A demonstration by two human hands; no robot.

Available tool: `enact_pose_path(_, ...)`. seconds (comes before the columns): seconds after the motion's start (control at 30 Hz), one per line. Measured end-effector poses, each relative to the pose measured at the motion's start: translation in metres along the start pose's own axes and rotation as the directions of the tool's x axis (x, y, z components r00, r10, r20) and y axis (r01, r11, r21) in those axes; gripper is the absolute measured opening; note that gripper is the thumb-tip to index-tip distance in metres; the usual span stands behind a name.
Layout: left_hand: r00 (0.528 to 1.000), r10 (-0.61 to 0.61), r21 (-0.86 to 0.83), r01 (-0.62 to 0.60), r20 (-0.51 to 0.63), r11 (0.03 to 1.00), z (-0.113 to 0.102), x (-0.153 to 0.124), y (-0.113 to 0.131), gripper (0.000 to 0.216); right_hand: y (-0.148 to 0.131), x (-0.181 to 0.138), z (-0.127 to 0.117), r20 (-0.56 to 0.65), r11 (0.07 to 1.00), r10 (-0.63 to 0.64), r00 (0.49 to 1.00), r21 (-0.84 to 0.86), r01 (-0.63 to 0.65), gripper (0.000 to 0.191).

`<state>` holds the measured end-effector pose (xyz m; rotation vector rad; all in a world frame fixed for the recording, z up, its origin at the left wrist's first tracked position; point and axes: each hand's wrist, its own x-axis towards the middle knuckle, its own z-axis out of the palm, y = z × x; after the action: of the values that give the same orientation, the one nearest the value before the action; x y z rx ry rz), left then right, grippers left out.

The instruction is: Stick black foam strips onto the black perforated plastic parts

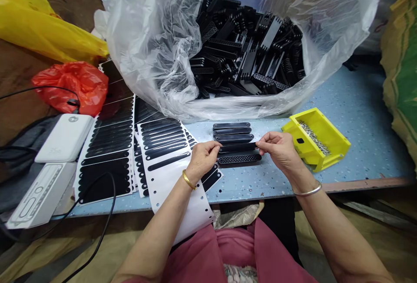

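Observation:
A thin black adhesive strip (239,147) is stretched level between my hands. My left hand (203,159) pinches its left end and my right hand (280,150) pinches its right end. Right below it, nearest to me, lies a black plastic bar (239,159) with a crosshatched top. Beyond the strip, several smooth-topped black bars (233,137) form a short column. Whether the strip touches a bar beneath it, I cannot tell. Left of my left hand, a white backing sheet (172,183) carries more black strips (167,161) and hangs over the table edge.
A large clear plastic bag (156,57) full of black bars (247,52) stands behind. To the right is a yellow bin (337,146) with small metal parts (314,137). More strip sheets (107,144), a white power bank (65,137), a white box (39,194) and a red bag (73,85) lie left.

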<state>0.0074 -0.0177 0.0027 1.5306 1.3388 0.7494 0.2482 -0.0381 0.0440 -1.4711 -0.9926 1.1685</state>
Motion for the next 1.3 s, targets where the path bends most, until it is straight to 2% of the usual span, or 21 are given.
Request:
enact_pose_path(0.23, 0.998, 0.067, 0.082, -0.065, -0.016, 0.994, 0.002, 0.001, -0.003, 0.023, 0.000, -0.001, 0.000, -0.006, 1.000, 0.017, 1.000, 0.021, -0.017, 0.029)
enact_pose_path(0.53, 0.997, 0.065, 0.101, -0.061, -0.035, 0.993, 0.004, 0.001, -0.003, 0.023, 0.005, 0.003, 0.001, -0.026, 1.000, 0.028, 0.999, 0.005, -0.028, 0.029)
enact_pose_path(0.8, 0.999, 0.032, 0.045, -0.031, -0.018, 0.999, 0.002, 0.000, -0.002, 0.026, 0.006, 0.003, 0.002, -0.041, 0.999, 0.041, 0.998, 0.017, -0.040, 0.029)
enact_pose_path(1.1, 0.997, 0.020, -0.029, -0.022, -0.068, 0.999, 0.008, -0.001, 0.007, 0.015, 0.005, 0.003, 0.002, -0.044, 0.997, 0.069, 0.997, 0.034, -0.068, 0.025)
enact_pose_path(1.3, 0.994, -0.009, -0.042, 0.005, -0.109, 0.999, 0.007, 0.003, 0.002, 0.019, 0.003, 0.004, -0.001, -0.059, 0.996, 0.074, 0.996, -0.051, -0.077, 0.023)
